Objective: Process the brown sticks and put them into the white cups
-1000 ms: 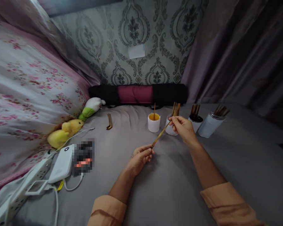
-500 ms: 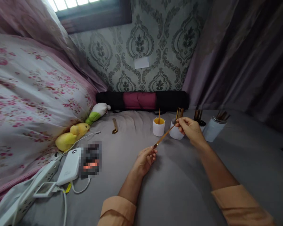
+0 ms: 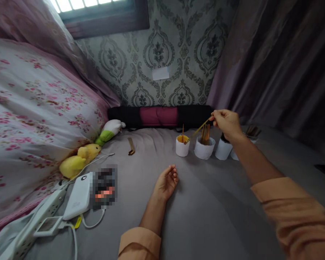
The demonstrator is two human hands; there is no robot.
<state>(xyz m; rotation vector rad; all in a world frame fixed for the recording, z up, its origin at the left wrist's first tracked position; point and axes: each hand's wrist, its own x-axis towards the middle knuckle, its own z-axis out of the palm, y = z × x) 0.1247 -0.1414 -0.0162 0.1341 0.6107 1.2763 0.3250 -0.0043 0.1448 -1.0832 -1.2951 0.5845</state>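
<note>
My right hand (image 3: 226, 122) is closed around the upper end of a slim paintbrush (image 3: 200, 129). The brush slants down to the left, and its lower end is at the rim of a small white cup (image 3: 182, 149) with a yellow inside. Another brush (image 3: 183, 130) stands upright in that cup. To its right, a wider white cup (image 3: 204, 151) holds several thin brushes. Resting palm up on the grey sheet, my left hand (image 3: 166, 182) has curled fingers and nothing visible in it.
Two more white containers (image 3: 223, 150) stand under my right forearm, partly hidden. A few loose brushes (image 3: 131, 146) lie on the sheet. At the left are plush toys (image 3: 79, 160), a white power bank (image 3: 78, 196), cables and a power strip (image 3: 40, 220). A black-and-maroon roll (image 3: 158, 116) lies along the wall.
My left hand has let go of the brush's lower end. My right hand has lifted up and to the right, and the brush's lower end has swung up to the yellow-lined cup.
</note>
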